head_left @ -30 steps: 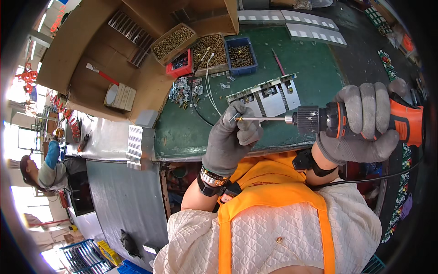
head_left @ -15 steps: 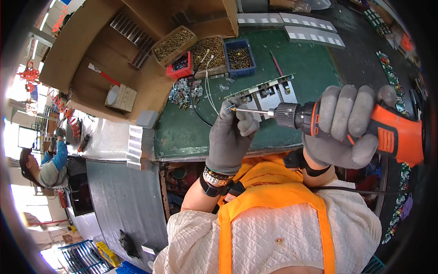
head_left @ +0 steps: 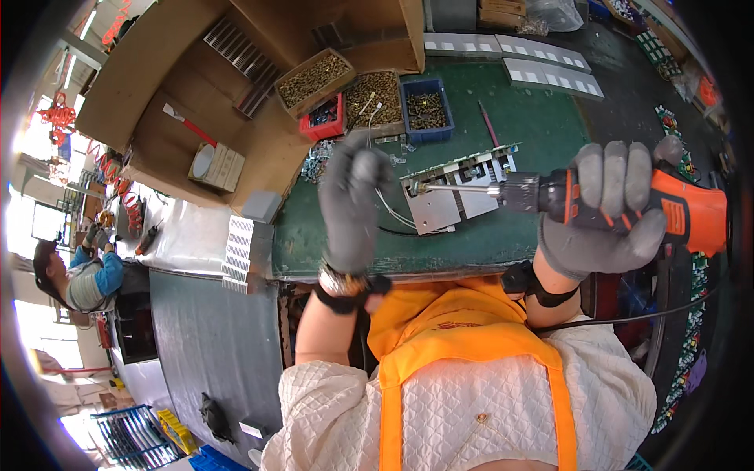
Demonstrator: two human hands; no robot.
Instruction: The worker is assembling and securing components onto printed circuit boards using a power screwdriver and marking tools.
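Observation:
My right hand, in a grey glove, is wrapped around an orange and black power screwdriver. Its long bit points left, with a small brass-coloured piece at the tip. Below the bit lies a circuit board with silver metal plates. My left hand, also gloved, hangs over the bench left of the board, close to the small metal parts. Motion smears its fingers, so whether it holds anything does not show. White cables run beside it.
Brass screws fill a cardboard tray, and similar pieces lie in a blue bin. A red bin sits between the trays and a large open carton. A pencil-like tool lies behind the board. Another person works at far left.
My left hand has moved left and away from the screwdriver tip, where its fingers were. The screwdriver has shifted slightly right, the brass-coloured piece still at its tip.

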